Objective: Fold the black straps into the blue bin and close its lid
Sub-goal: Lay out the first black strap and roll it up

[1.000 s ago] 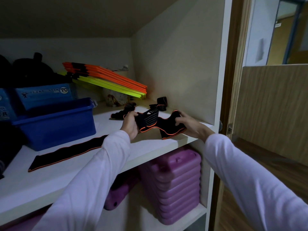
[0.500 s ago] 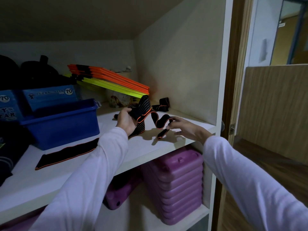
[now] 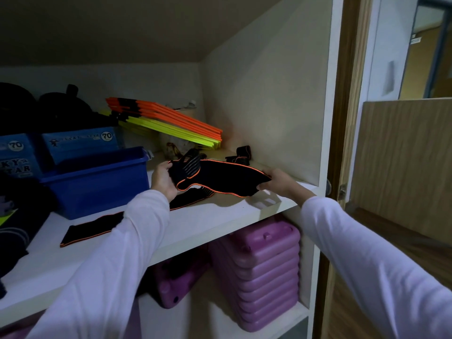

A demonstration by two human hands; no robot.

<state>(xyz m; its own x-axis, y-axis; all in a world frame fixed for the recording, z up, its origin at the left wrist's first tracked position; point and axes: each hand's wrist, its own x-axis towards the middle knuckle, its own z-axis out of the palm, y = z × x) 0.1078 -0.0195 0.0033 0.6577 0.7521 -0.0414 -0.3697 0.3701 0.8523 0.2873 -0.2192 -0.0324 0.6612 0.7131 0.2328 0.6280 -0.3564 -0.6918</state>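
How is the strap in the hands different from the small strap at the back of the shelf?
The strap in the hands is stretched out wide between the left hand and right hand, above the shelf; the small strap lies untouched against the back corner. The held strap looks much larger and spread open; the small one is bunched up. Both are black with orange trim.

"70" on light-blue box [image 3: 80, 140], "70", "STAR" on left box [image 3: 17, 155]
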